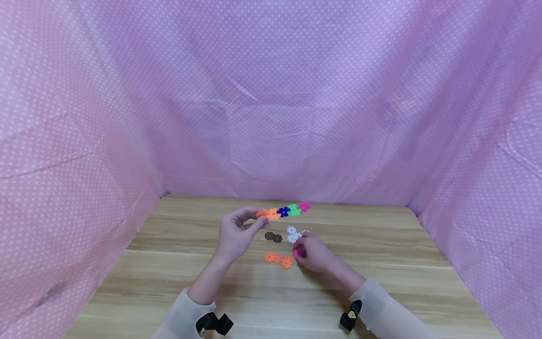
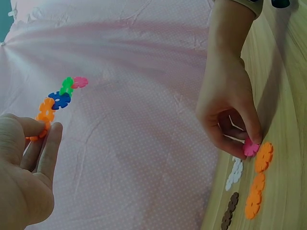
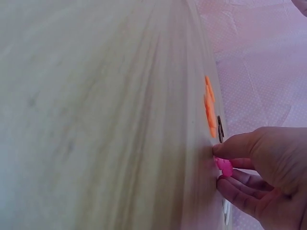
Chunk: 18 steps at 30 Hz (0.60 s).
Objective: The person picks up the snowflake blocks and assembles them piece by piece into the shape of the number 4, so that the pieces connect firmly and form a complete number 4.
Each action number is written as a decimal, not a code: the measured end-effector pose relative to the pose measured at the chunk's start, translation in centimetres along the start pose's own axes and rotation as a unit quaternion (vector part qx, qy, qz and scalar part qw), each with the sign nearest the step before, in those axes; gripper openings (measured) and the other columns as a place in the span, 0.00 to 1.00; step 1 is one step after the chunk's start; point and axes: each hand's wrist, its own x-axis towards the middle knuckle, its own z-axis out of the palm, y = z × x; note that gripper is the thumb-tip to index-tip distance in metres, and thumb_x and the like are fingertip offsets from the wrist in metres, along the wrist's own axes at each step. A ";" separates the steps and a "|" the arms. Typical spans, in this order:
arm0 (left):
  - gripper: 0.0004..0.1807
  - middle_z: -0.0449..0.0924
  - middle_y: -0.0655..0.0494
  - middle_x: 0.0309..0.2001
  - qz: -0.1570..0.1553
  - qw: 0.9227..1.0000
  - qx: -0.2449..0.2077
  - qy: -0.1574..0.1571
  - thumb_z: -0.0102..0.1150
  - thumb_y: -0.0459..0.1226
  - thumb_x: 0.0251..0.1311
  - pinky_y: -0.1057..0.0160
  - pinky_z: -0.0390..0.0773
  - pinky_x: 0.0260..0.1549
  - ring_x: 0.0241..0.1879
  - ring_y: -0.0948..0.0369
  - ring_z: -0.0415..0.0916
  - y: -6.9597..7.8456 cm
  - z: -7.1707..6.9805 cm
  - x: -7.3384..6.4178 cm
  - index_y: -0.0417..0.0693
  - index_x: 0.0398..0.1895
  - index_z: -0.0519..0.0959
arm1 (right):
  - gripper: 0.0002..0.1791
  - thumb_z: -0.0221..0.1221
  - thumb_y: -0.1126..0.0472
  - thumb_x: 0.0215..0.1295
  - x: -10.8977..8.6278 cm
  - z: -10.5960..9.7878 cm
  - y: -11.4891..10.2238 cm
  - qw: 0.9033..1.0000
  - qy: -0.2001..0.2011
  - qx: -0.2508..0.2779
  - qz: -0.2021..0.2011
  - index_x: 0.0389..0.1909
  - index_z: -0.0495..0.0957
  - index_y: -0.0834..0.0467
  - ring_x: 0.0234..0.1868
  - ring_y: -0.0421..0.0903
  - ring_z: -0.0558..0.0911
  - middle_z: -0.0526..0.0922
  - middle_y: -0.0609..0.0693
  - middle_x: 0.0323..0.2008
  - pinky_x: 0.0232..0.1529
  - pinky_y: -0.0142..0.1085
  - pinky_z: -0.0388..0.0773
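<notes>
My left hand (image 1: 235, 234) pinches the orange end of a chain of interlocking flower-shaped plastic discs (image 1: 283, 212). From the fingers outward its colours run orange, orange, dark blue, green and pink, and it is held up above the table. Low over the tabletop, my right hand (image 1: 316, 254) has a loose pink flower disc (image 3: 224, 166) between thumb and fingers. Orange discs (image 1: 286, 262) lie just left of that hand, white discs (image 1: 292, 238) lie beyond it, partly covered by its fingers, and brown discs (image 1: 273, 237) rest between the two hands.
The wood-grain table (image 1: 271, 301) ends at the back and sides against a pink polka-dot cloth (image 1: 271, 141). Each sleeve carries a black strapped device, one (image 1: 213, 323) at the left wrist and another (image 1: 350, 316) at the right.
</notes>
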 end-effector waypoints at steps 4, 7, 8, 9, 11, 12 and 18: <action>0.09 0.87 0.29 0.43 0.009 1.000 0.000 0.000 0.69 0.21 0.62 0.58 0.94 0.45 0.37 0.65 0.90 0.0 0.0 0.0 0.27 0.45 0.84 | 0.07 0.69 0.69 0.65 0.0 0.0 0.4 0.999 -0.003 0.029 0.020 0.43 0.84 0.62 0.34 0.38 0.79 0.83 0.47 0.35 0.36 0.26 0.85; 0.09 0.89 0.36 0.42 0.013 1.000 -0.001 0.001 0.69 0.21 0.61 0.58 0.94 0.45 0.37 0.65 0.90 -0.1 0.0 0.0 0.26 0.44 0.84 | 0.06 0.67 0.69 0.66 -0.1 -0.1 0.6 0.999 0.007 0.031 0.031 0.42 0.84 0.60 0.33 0.37 0.79 0.83 0.45 0.32 0.34 0.26 0.84; 0.09 0.90 0.40 0.41 0.014 1.000 -0.003 0.001 0.69 0.21 0.61 0.58 0.94 0.45 0.37 0.65 0.90 -0.1 0.0 0.0 0.26 0.44 0.84 | 0.05 0.67 0.69 0.67 -0.1 -0.1 0.6 0.999 0.009 0.028 0.032 0.42 0.84 0.59 0.33 0.37 0.79 0.83 0.45 0.32 0.35 0.26 0.84; 0.09 0.90 0.44 0.40 0.014 1.000 -0.004 0.002 0.69 0.21 0.61 0.57 0.94 0.45 0.37 0.65 0.90 -0.1 0.0 0.0 0.26 0.44 0.84 | 0.05 0.67 0.69 0.67 -0.1 -0.1 0.7 0.999 0.011 0.027 0.034 0.42 0.84 0.59 0.33 0.37 0.79 0.83 0.44 0.32 0.35 0.26 0.84; 0.09 0.91 0.51 0.39 0.016 1.000 -0.007 0.002 0.69 0.21 0.61 0.57 0.94 0.45 0.37 0.65 0.90 -0.1 0.0 0.0 0.26 0.44 0.84 | 0.05 0.66 0.70 0.67 -0.2 -0.2 0.8 0.999 0.014 0.032 0.036 0.41 0.84 0.59 0.34 0.37 0.79 0.83 0.44 0.32 0.35 0.26 0.84; 0.09 0.91 0.54 0.39 0.017 1.000 -0.007 0.002 0.69 0.21 0.61 0.57 0.94 0.45 0.37 0.65 0.90 -0.1 0.0 0.0 0.25 0.45 0.84 | 0.06 0.66 0.70 0.67 -0.2 -0.2 0.8 0.999 0.013 0.033 0.037 0.41 0.84 0.59 0.34 0.36 0.80 0.83 0.44 0.32 0.36 0.25 0.84; 0.09 0.90 0.59 0.38 0.017 1.000 -0.005 0.003 0.68 0.21 0.62 0.58 0.94 0.45 0.37 0.65 0.90 0.0 0.1 -0.1 0.25 0.45 0.84 | 0.05 0.66 0.70 0.68 -0.6 -0.6 0.8 0.998 0.014 0.041 0.044 0.40 0.84 0.58 0.34 0.38 0.80 0.84 0.44 0.32 0.35 0.25 0.84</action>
